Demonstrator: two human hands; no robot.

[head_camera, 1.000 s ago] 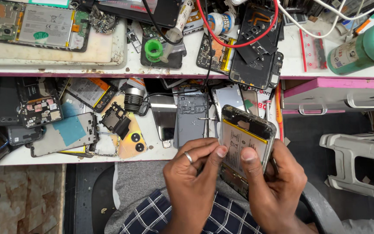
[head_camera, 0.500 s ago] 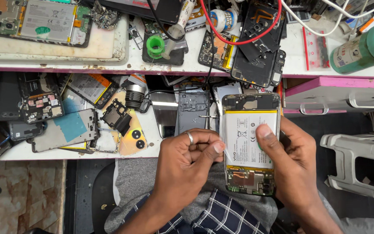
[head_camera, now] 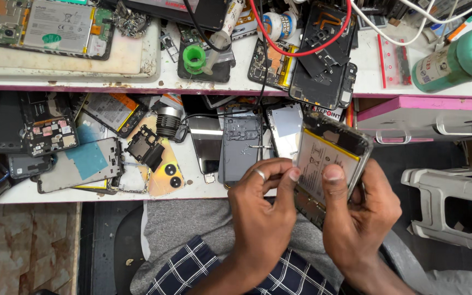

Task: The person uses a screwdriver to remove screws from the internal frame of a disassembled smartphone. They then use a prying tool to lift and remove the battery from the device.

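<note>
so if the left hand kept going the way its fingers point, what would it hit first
The left hand points up and right; its fingertips already touch the edge of the opened phone that the right hand holds, so it would press into that phone first, though depth is hard to judge.

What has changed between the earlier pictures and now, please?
The opened phone, upright and facing the camera half a second ago, is now tilted to the right, as it was a second ago. The right hand keeps its thumb on the battery; the left hand still has its fingertips at the phone's left edge. The parts on the shelf stayed put.
</note>
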